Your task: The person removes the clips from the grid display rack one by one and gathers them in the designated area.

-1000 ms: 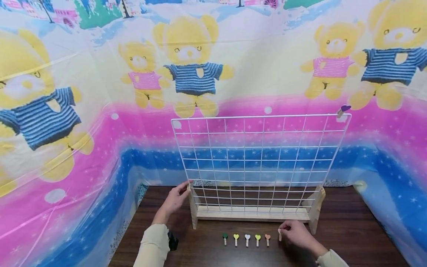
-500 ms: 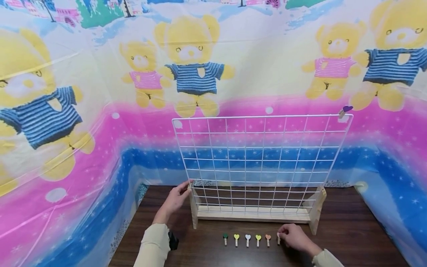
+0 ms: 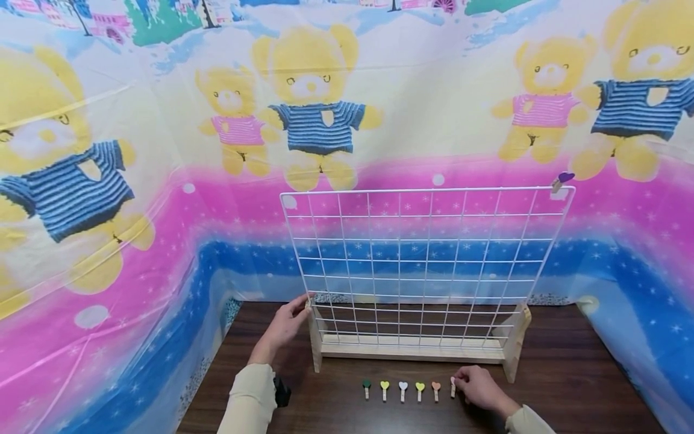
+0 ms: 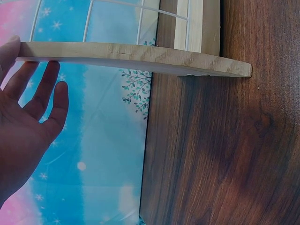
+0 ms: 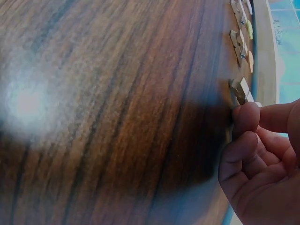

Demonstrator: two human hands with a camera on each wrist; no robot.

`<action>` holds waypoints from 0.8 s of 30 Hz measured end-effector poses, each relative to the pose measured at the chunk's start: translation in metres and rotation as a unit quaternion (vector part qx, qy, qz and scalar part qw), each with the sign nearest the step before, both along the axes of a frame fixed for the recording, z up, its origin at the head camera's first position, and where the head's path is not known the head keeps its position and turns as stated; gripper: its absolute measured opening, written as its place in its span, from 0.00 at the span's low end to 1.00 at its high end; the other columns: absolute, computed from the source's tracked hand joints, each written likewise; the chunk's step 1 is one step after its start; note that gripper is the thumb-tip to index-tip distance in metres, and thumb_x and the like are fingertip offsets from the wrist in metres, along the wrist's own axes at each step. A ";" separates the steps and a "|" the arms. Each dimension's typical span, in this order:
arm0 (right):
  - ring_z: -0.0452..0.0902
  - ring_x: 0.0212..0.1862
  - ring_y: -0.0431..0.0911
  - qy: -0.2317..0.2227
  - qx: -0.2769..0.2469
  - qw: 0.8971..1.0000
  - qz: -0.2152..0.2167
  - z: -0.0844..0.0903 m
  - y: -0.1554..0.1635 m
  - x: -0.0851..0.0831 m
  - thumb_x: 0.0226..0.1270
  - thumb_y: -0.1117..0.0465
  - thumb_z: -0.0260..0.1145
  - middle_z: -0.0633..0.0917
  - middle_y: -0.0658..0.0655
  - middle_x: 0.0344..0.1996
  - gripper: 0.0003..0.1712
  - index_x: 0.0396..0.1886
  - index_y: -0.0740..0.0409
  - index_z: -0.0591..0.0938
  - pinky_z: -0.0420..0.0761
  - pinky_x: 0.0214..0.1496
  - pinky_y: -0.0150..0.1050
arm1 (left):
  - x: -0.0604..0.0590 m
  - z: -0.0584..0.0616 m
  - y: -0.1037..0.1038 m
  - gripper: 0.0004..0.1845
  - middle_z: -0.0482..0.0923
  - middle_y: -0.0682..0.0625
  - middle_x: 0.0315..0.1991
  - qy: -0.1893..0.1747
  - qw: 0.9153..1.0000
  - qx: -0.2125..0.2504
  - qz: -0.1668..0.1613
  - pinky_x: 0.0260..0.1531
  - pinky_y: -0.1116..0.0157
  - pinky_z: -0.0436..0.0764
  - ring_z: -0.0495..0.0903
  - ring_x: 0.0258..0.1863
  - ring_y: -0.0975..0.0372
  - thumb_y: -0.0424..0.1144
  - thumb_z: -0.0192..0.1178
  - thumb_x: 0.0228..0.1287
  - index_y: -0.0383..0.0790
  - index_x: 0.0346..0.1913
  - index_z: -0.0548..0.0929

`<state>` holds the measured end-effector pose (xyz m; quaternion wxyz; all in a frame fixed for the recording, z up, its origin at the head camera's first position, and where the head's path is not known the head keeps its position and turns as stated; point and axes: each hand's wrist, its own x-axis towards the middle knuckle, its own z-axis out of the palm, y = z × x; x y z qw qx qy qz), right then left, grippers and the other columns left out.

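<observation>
Right hand (image 3: 479, 387) was pinching the last little peg (image 3: 453, 386) at the right end of the row on the near table (image 3: 569, 386), left hand (image 3: 286, 325) lay flat-fingered against the wire rack (image 3: 417, 265), and honestly that tiny peg looked easy to fumble.

The table (image 3: 569, 374) is dark shiny wood; the grid (image 3: 423, 259) is thin white wire (pale wooden stand (image 3: 412, 348))
</observation>
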<state>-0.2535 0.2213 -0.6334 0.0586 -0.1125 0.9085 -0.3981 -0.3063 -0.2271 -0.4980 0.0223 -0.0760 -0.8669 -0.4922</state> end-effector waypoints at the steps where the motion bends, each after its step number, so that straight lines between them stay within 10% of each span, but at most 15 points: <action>1: 0.70 0.12 0.41 0.001 0.000 1.000 -0.002 0.000 0.000 0.000 0.64 0.67 0.62 0.76 0.49 0.14 0.05 0.27 0.60 0.81 0.71 0.15 0.34 | 0.000 0.000 0.000 0.22 0.73 0.40 0.59 0.000 1.000 0.000 0.000 0.51 0.50 0.73 0.72 0.57 0.51 0.36 0.52 0.72 0.47 0.66 0.71; 12: 0.72 0.14 0.40 0.008 0.012 1.000 -0.007 0.002 -0.002 -0.001 0.63 0.66 0.65 0.79 0.48 0.20 0.03 0.29 0.60 0.82 0.73 0.16 0.34 | -0.001 -0.002 -0.001 0.21 0.74 0.41 0.58 -0.002 1.000 0.009 -0.005 0.50 0.51 0.74 0.73 0.55 0.51 0.36 0.52 0.72 0.48 0.66 0.72; 24: 0.74 0.29 0.36 0.120 0.090 0.989 -0.015 0.027 0.017 -0.006 0.57 0.66 0.69 0.82 0.45 0.28 0.03 0.31 0.55 0.84 0.75 0.34 0.36 | 0.001 0.001 0.000 0.21 0.75 0.41 0.56 0.009 1.000 0.009 -0.009 0.49 0.52 0.74 0.73 0.54 0.51 0.34 0.53 0.71 0.45 0.65 0.73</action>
